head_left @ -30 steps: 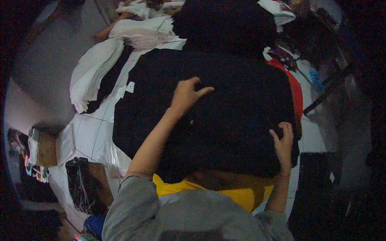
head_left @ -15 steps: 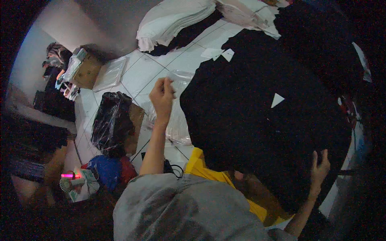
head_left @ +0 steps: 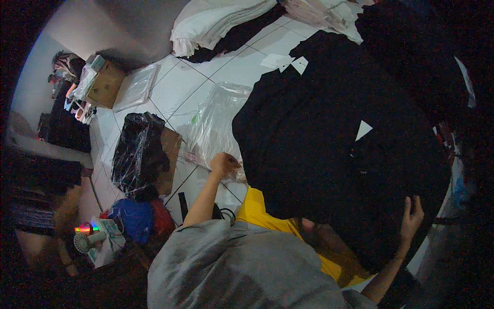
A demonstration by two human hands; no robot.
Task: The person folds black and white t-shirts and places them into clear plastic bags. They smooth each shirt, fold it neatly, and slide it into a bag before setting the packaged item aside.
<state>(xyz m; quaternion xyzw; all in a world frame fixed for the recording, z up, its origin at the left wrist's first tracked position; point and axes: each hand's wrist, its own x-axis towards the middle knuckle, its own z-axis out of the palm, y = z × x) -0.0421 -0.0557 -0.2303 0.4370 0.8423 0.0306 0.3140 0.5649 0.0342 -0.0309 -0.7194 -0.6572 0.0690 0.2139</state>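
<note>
A large spread of black cloth [head_left: 309, 139] covers the floor in front of me and to the right. A white triangular patch [head_left: 364, 130] shows on it. My right hand [head_left: 412, 219] lies on the cloth's right part, fingers stretched and apart. My left hand [head_left: 225, 165] is beside the cloth's left edge, over the near end of some clear plastic bags [head_left: 216, 121]. Its fingers are curled together, and whatever they hold, if anything, is too dim to make out. Yellow cloth [head_left: 257, 206] lies between me and the black cloth.
To the left stand a plastic-wrapped black bundle [head_left: 135, 154] against cardboard [head_left: 170, 159], a blue bag [head_left: 135, 219] and a small fan [head_left: 85, 241]. A cardboard box [head_left: 106, 86] is farther back. Stacked white cloth [head_left: 221, 23] lies at the far side, on tiled floor [head_left: 177, 85].
My left hand has come down toward me, from above the plastic bags to their near end by the black cloth. My right hand stays on the cloth. The view has shifted slightly.
</note>
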